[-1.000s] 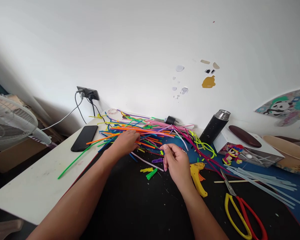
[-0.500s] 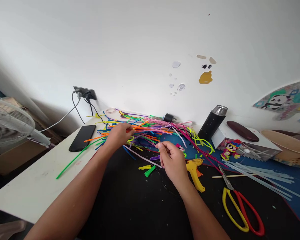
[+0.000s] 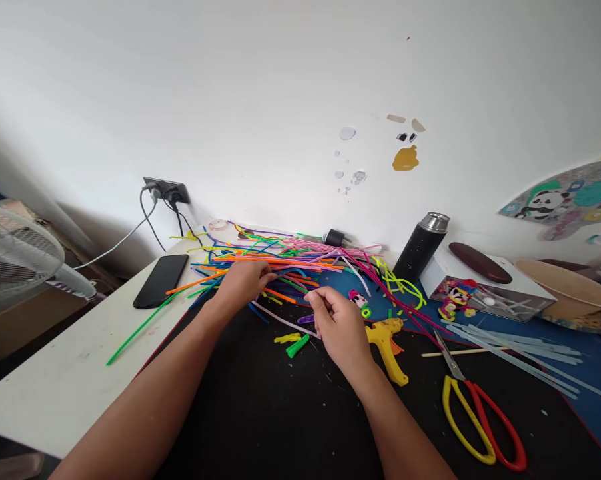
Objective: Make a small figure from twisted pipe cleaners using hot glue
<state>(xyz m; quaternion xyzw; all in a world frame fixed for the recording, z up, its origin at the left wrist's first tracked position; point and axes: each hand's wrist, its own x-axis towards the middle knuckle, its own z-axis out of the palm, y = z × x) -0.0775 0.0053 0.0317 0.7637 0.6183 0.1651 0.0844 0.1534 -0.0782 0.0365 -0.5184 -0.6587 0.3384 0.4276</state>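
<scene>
A big heap of coloured pipe cleaners [image 3: 290, 261] lies across the back of the table. My left hand [image 3: 245, 280] rests on the heap's front left part, fingers curled down among the orange and blue strands. My right hand [image 3: 336, 327] hovers just in front of the heap over the black mat [image 3: 280, 413], fingers curled and pinched together; what they hold is hidden. Short yellow and green pipe cleaner pieces [image 3: 294, 343] lie just left of the right hand.
A yellow glue gun [image 3: 389, 339] lies right of my right hand, with yellow-and-red scissors [image 3: 473, 413] and clear glue sticks [image 3: 520, 350] farther right. A black flask [image 3: 420, 247], a phone [image 3: 161, 280], a wall socket with cables [image 3: 166, 190] and a fan [image 3: 15, 257] surround the work area.
My left hand dipped back into the pipe cleaners after lifting slightly. My right hand drifted left and a little towards the heap.
</scene>
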